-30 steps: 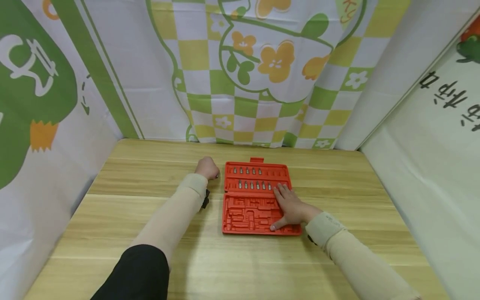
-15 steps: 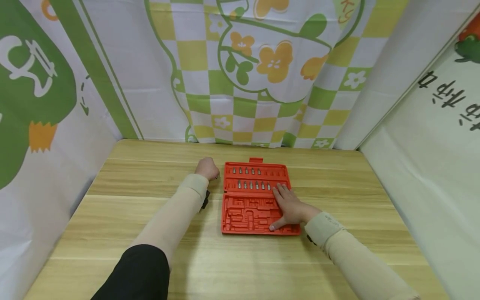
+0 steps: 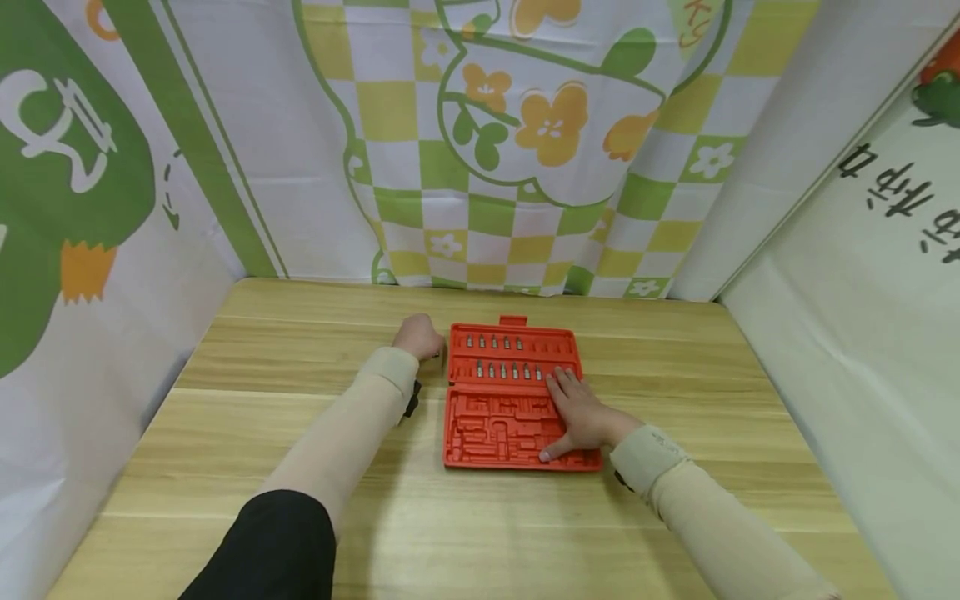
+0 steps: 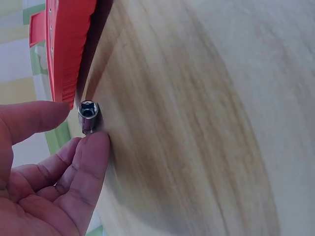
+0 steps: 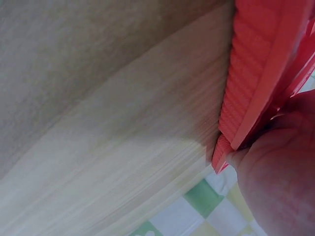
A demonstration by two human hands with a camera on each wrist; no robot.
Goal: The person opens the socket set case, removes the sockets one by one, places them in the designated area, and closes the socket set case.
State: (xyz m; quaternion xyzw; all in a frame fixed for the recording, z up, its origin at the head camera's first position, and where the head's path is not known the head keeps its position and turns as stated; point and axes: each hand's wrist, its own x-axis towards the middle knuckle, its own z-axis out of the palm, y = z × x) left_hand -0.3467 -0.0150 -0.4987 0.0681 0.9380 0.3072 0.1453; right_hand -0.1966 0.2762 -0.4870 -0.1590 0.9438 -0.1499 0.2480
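On the wooden table lies an opened red plastic tool case point(image 3: 480, 429), its far half holding two rows of small silver bits point(image 3: 495, 342). My left hand point(image 3: 417, 337) is low beside the case's left edge. In the left wrist view, a short shiny metal socket point(image 4: 88, 114) shows its hollow end between thumb and fingers. The fingertips point(image 4: 101, 140) are right at the socket, while a gap shows between it and the thumb point(image 4: 56, 114). My right hand point(image 3: 583, 417) rests spread on the right side of the case, thumb on the moulded near half.
The near half of the case has shaped recesses, and a red latch tab point(image 3: 513, 320) sticks out at its far edge. Behind the table point(image 3: 315, 333) hangs a checked, flowered curtain point(image 3: 555, 167). Printed sheets stand at left and right.
My left hand has shifted slightly right, closer to the case's edge. My right hand stays in place on the case.
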